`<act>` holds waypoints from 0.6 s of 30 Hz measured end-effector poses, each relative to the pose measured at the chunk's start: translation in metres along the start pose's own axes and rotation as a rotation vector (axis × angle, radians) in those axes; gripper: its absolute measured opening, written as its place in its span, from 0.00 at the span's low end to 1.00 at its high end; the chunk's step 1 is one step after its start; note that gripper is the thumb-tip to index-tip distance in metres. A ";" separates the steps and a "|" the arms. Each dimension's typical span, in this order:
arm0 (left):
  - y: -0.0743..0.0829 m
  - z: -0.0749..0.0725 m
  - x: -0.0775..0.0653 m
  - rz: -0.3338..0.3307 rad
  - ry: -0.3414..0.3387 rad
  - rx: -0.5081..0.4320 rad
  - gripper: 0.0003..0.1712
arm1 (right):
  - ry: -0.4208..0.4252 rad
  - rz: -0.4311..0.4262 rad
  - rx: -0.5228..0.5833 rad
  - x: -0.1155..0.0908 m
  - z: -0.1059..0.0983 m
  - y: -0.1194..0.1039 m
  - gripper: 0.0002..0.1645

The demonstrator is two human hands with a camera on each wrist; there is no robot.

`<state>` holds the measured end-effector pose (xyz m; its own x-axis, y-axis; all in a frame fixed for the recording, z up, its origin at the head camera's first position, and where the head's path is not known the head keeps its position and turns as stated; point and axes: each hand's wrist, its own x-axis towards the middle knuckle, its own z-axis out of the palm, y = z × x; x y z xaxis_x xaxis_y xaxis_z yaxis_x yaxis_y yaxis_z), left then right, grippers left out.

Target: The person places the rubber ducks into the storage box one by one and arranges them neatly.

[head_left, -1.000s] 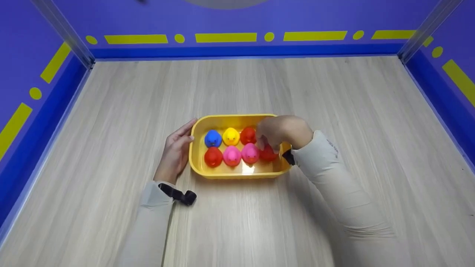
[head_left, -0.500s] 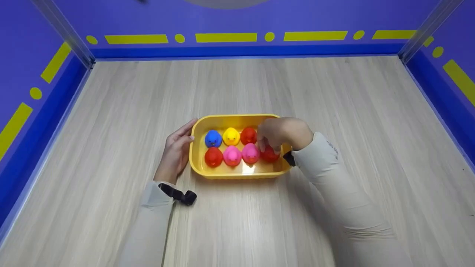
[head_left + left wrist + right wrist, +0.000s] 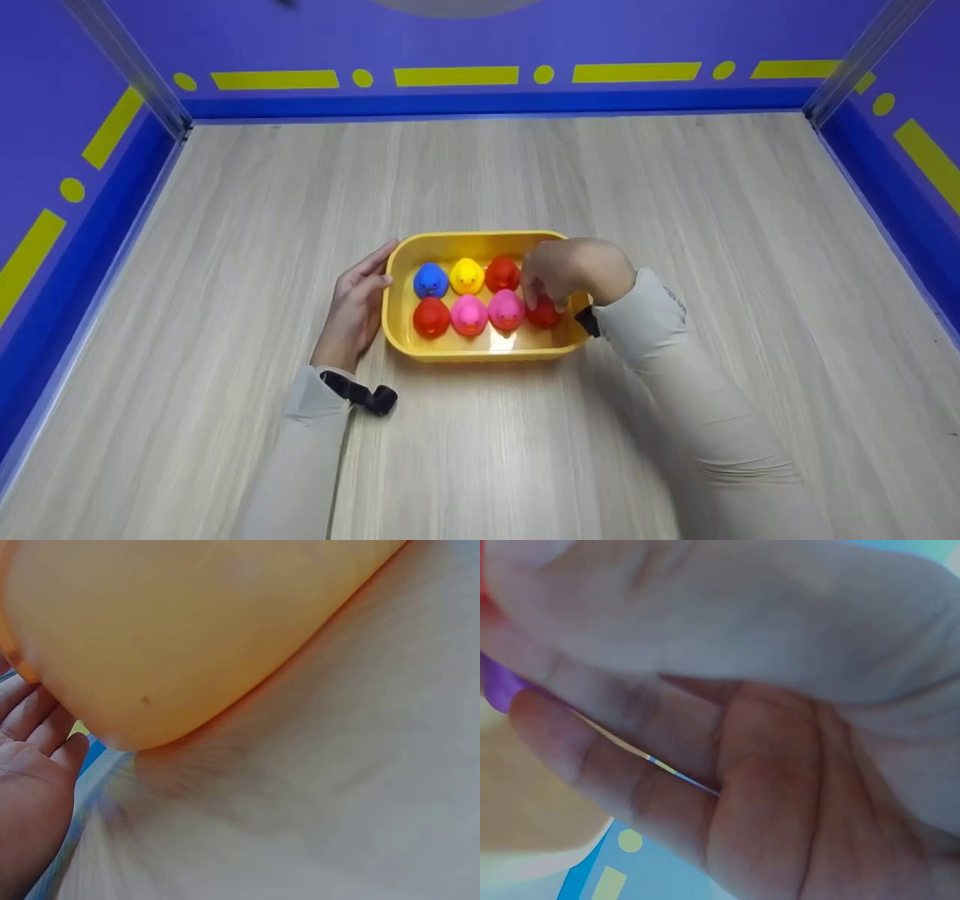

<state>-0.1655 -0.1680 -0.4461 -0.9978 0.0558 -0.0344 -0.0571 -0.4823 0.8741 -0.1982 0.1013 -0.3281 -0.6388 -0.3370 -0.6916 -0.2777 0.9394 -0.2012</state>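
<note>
A yellow plastic tub [image 3: 480, 355] holds two rows of rubber ducks. Its back row shows a blue duck [image 3: 430, 280], a yellow duck [image 3: 466, 277] and a red duck [image 3: 502, 275]. In front sit another red duck [image 3: 431, 318] and two pink ducks, one at the left [image 3: 469, 315] and one at the right [image 3: 507, 310]. My right hand [image 3: 577, 270] reaches in over the right end and pinches the front-right red duck [image 3: 545, 313]. Outside the left end, my left hand [image 3: 356, 307] rests against the wall, fingers fairly straight, thumb at the rim.
A wood-grain table [image 3: 480, 450] lies under the tub. Blue-purple panels [image 3: 300, 45] with yellow marks stand at the back and both sides. In the right wrist view a purple rounded shape [image 3: 501, 686] shows beyond the fingers; the right hand hides it from the head view.
My right hand and the red duck beneath it have shifted very slightly right. The left hand, the tub and the other visible ducks keep their places.
</note>
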 end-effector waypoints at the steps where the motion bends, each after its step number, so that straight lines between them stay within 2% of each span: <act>1: 0.000 0.000 0.000 0.000 -0.001 -0.001 0.33 | -0.001 0.001 0.003 0.000 0.000 0.000 0.16; 7: 0.000 0.001 0.000 0.002 0.005 0.004 0.33 | 0.005 -0.011 0.006 0.001 0.000 0.002 0.15; 18: 0.000 0.000 0.001 -0.003 -0.003 0.002 0.33 | 0.057 -0.130 -0.006 0.000 -0.001 0.012 0.14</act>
<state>-0.1670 -0.1685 -0.4460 -0.9976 0.0600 -0.0357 -0.0602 -0.4800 0.8752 -0.2022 0.1122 -0.3296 -0.6369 -0.4592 -0.6192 -0.3651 0.8871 -0.2824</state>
